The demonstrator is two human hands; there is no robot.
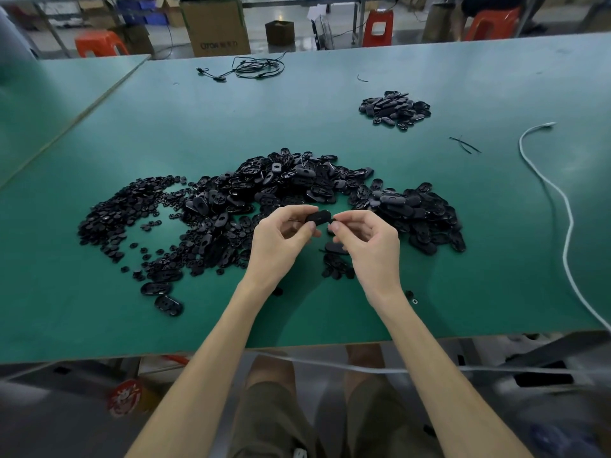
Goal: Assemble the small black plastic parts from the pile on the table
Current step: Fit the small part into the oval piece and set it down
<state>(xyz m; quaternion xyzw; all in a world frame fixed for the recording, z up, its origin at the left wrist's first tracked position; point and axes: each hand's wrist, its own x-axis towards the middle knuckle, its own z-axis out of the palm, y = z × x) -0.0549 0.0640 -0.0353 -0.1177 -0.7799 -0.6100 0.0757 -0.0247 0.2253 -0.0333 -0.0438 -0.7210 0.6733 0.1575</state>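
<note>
green desk (pixel 463 292): two heaps of small black plastic parts, pieces too many to count. main pile (pixel 264 200) at centre, spread wide. smaller pile (pixel 395 109) well apart, far right. one black oval part (pixel 318 217) is held above the main pile's near edge, between two hands. left hand (pixel 281 238): fingers curled, pinching the part's left end. right hand (pixel 368 241): thumb and forefinger closed narrow on its right end. one white cable (pixel 569 219) lies at the right.

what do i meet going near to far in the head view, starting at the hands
left hand and right hand pinching a black part → big pile → small pile → coiled black cable → cardboard box
</note>
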